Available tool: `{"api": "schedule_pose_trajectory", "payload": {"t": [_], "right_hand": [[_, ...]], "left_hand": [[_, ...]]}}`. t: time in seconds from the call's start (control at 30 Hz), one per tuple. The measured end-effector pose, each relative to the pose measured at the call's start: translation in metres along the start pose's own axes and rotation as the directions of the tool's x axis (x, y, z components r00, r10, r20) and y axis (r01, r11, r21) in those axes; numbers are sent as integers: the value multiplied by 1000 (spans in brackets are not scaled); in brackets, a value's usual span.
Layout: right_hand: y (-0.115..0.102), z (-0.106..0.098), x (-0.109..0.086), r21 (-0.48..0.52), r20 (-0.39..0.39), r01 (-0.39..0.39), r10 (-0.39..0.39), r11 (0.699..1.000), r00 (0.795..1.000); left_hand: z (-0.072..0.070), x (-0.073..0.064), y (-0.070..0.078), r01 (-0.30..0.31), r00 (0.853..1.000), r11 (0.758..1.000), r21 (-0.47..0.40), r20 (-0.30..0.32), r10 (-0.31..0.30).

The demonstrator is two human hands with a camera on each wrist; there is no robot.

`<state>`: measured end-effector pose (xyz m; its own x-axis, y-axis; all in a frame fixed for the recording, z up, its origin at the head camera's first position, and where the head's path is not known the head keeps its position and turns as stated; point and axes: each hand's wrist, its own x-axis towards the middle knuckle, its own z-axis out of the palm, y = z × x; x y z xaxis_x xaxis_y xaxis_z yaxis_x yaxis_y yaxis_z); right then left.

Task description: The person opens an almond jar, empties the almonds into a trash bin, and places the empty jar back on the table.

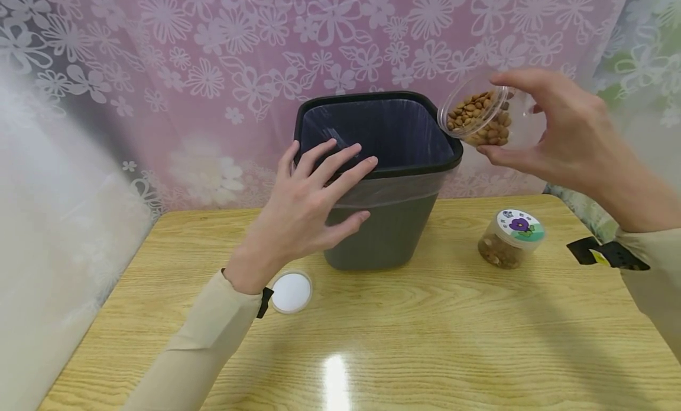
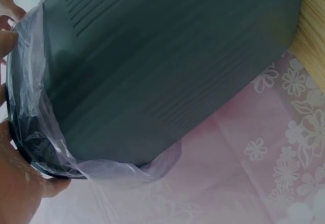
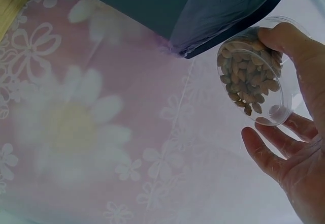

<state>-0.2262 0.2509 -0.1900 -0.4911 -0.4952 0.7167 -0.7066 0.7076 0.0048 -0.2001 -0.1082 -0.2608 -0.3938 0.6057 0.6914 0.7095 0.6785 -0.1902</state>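
Note:
A dark grey trash bin [image 1: 380, 222] with a clear plastic liner [image 2: 35, 82] folded over its rim stands on the table. My left hand [image 1: 308, 198] rests at the near left of the rim, fingers spread and fairly straight. Between thumb and fingers, my right hand [image 1: 564, 127] holds a clear plastic jar [image 1: 524, 124] at the bin's right rim. The jar is tilted with its mouth toward the bin, and almonds [image 3: 249, 74] lie heaped inside it. No almonds show falling.
A second lidded jar [image 1: 511, 239] with a purple flower label stands right of the bin. A round white lid [image 1: 291, 293] lies on the wooden table [image 1: 425, 340] beside the left wrist. A flowered pink curtain [image 1: 239, 74] hangs close behind the bin.

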Motion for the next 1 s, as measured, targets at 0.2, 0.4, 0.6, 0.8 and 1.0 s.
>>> {"api": "schedule_pose_trajectory", "payload": {"t": [0.2,0.4,0.6,0.8,1.0], "right_hand": [[-4,0,9,-25,26,21,-20,999,999],[-8,4,19,-86,22,44,-42,995,999],[-8,8,26,-142,35,92,-88,986,996],[-10,10,30,-172,39,123,-118,977,992],[-12,11,33,-193,45,132,-125,972,991]], "left_hand": [[1,1,2,7,1000,1000,29,14,-7],[2,0,3,14,1000,999,36,13,-14],[3,-1,3,18,1000,999,39,12,-19],[4,-1,3,25,1000,999,35,14,-26],[3,-1,3,27,999,999,39,17,-28]]}}
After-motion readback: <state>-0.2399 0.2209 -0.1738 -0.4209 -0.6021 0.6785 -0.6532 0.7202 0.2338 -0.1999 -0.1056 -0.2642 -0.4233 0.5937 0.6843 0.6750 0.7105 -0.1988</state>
